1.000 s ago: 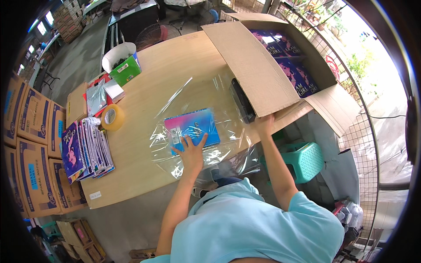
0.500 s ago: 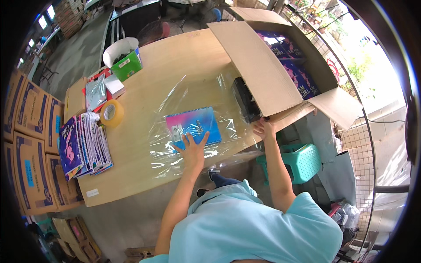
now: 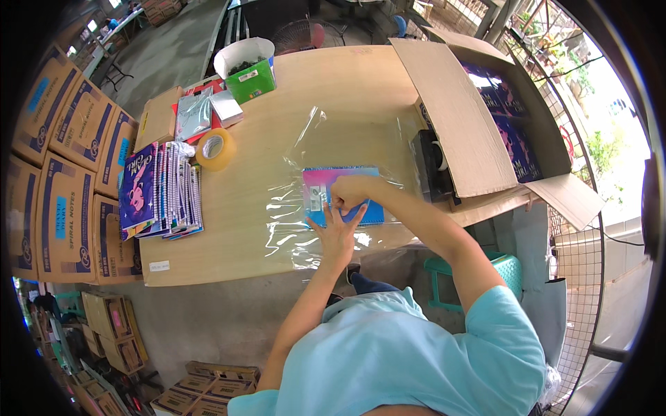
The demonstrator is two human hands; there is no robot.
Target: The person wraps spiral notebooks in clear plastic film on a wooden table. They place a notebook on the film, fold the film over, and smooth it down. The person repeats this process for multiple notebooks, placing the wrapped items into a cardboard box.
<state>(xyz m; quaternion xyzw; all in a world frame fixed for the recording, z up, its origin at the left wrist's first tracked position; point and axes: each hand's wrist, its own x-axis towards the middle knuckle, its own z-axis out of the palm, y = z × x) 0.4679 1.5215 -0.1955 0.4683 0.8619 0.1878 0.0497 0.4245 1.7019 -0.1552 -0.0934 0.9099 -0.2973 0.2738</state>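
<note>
Looking like a packing workshop: closed cartons point(image 3: 66, 208) are standing stacked at left, a big worktable point(image 3: 305, 90) is carrying spiral notebooks point(image 3: 142, 184), a tape roll point(image 3: 226, 155) and clear film point(image 3: 295, 258), an open carton point(image 3: 451, 118) is holding purple-covered books point(image 3: 515, 149), concrete floor point(image 3: 201, 305) is showing below, wire mesh point(image 3: 580, 305) is fencing the right side.

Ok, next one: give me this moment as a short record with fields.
Left hand: spread on a pink-and-blue notebook
Right hand: curled, over the notebook by the left hand; anything held is hidden
Clear film: spread around the notebook
Surface: wooden table
Table's left side: spiral notebooks, tape roll, green-and-white container
Table's right side: open carton holding purple items
</note>
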